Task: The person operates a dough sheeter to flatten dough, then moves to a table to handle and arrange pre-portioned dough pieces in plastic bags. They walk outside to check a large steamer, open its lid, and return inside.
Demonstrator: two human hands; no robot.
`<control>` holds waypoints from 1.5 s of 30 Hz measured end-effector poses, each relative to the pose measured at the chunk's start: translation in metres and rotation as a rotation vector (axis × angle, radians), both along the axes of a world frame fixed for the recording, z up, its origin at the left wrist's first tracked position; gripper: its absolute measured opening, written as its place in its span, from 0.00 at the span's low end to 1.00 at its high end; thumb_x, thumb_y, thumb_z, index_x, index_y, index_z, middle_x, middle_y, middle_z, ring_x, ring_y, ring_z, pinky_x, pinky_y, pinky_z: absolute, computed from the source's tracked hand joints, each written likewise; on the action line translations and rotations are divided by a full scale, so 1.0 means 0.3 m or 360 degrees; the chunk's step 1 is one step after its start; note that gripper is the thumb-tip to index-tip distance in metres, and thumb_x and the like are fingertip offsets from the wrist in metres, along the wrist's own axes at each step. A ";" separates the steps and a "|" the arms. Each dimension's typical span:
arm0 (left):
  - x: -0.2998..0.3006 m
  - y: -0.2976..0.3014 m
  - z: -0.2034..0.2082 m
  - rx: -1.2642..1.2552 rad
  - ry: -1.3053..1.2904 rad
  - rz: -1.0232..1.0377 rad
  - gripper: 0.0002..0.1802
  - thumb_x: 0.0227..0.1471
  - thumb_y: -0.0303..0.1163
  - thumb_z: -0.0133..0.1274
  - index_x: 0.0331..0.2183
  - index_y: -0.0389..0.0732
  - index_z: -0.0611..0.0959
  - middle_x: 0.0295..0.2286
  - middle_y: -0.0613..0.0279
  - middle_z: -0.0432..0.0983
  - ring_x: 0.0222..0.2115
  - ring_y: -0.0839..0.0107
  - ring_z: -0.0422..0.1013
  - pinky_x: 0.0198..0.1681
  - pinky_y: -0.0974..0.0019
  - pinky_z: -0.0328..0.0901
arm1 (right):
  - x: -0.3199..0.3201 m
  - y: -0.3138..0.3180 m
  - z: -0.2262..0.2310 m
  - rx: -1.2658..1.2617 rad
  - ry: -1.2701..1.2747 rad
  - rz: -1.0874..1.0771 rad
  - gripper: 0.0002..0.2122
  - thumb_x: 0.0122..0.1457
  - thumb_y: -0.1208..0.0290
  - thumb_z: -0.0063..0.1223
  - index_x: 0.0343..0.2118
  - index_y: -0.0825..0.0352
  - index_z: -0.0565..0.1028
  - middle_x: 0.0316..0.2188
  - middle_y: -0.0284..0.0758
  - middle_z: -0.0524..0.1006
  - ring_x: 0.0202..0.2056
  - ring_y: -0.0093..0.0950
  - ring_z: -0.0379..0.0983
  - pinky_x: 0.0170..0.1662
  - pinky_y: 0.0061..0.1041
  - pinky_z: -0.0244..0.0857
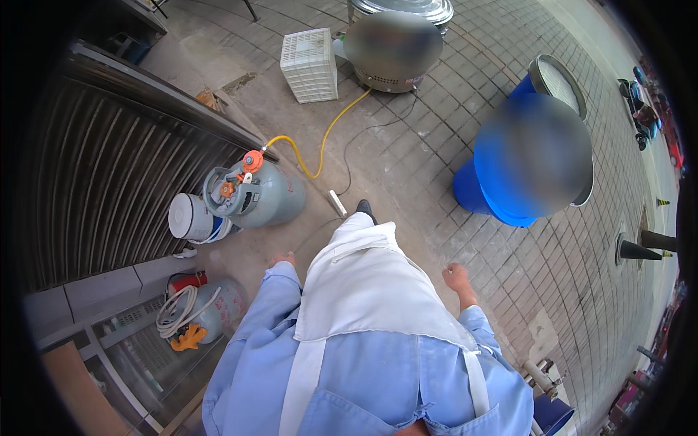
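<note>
My left hand (284, 259) hangs by my left side, low and partly hidden by the blue sleeve; its fingers are too small and covered to read. It is nearest to a grey gas cylinder (273, 192) with an orange regulator (252, 161). On my other side, my right hand (456, 277) is held out over the paving with its fingers curled closed, and I see nothing in it. Between the two hands a white apron (378, 291) covers my front. One dark shoe (366, 209) shows beyond the apron's far edge.
A yellow hose (323, 149) runs from the cylinder to a round metal stove (389, 81), beside a white crate (309, 65). Blue barrels (476, 185) stand right, partly blurred. A white bucket (187, 216) and another cylinder (218, 320) are left, by a ribbed shutter (138, 174).
</note>
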State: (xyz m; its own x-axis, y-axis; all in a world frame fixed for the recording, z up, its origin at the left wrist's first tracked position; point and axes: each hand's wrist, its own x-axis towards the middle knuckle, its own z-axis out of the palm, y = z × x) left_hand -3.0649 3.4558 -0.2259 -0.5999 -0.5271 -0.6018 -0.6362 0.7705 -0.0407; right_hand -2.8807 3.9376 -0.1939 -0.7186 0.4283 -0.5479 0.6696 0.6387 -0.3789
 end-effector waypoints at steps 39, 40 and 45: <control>-1.513 1.068 -0.883 0.0083 0.0483 -0.0316 0.18 0.45 0.43 0.45 0.27 0.38 0.78 0.29 0.47 0.73 0.32 0.51 0.70 0.34 0.55 0.64 | -1.319 0.964 -0.531 -0.0315 -0.0205 0.0095 0.12 0.46 0.64 0.45 0.27 0.68 0.76 0.29 0.47 0.74 0.35 0.43 0.70 0.40 0.38 0.63; -1.550 1.094 -0.872 0.0144 0.0503 -0.0380 0.17 0.45 0.43 0.45 0.27 0.38 0.78 0.29 0.47 0.73 0.32 0.51 0.70 0.34 0.55 0.64 | -1.321 0.957 -0.527 -0.0321 -0.0255 0.0038 0.12 0.46 0.64 0.44 0.26 0.68 0.75 0.31 0.47 0.74 0.36 0.43 0.69 0.42 0.37 0.62; -1.703 1.161 -0.857 0.0447 0.0541 -0.0506 0.17 0.45 0.43 0.44 0.29 0.41 0.78 0.29 0.47 0.73 0.32 0.48 0.69 0.35 0.53 0.63 | -1.331 0.888 -0.544 -0.0335 -0.0293 -0.0348 0.12 0.48 0.65 0.45 0.27 0.69 0.73 0.26 0.45 0.75 0.31 0.43 0.71 0.35 0.34 0.64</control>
